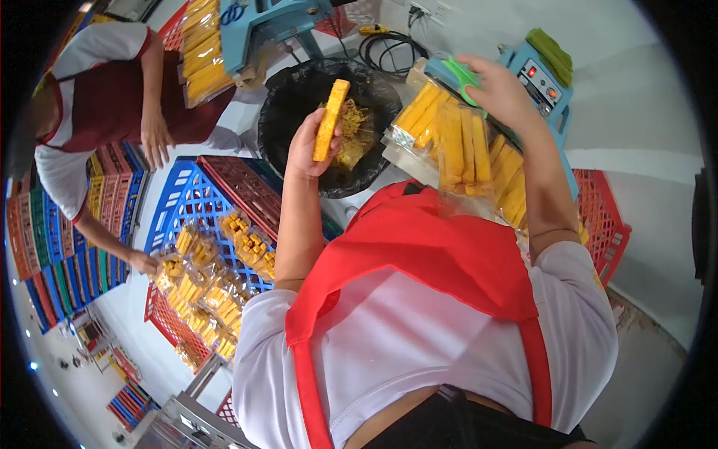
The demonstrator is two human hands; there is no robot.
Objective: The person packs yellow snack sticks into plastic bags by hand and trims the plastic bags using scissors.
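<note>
My left hand [313, 144] holds a single yellow stick [331, 120] upright over a bin lined with a black bag [280, 112]. Yellow scraps [355, 123] lie inside that bin. At the right, my right hand [499, 88] is closed around green-handled scissors [458, 77], whose blades cannot be made out. Just below it, a clear pack of yellow sticks [464, 150] rests in front of my apron, with other packs [425, 112] beside and under it.
A blue sealing machine [540, 78] with a green cloth [550, 56] stands right; another blue machine [258, 34] is at the top. A co-worker [105, 97] at left reaches over a blue crate [176, 194] near many packs [202, 292]. Black cables [389, 52] lie behind the bin.
</note>
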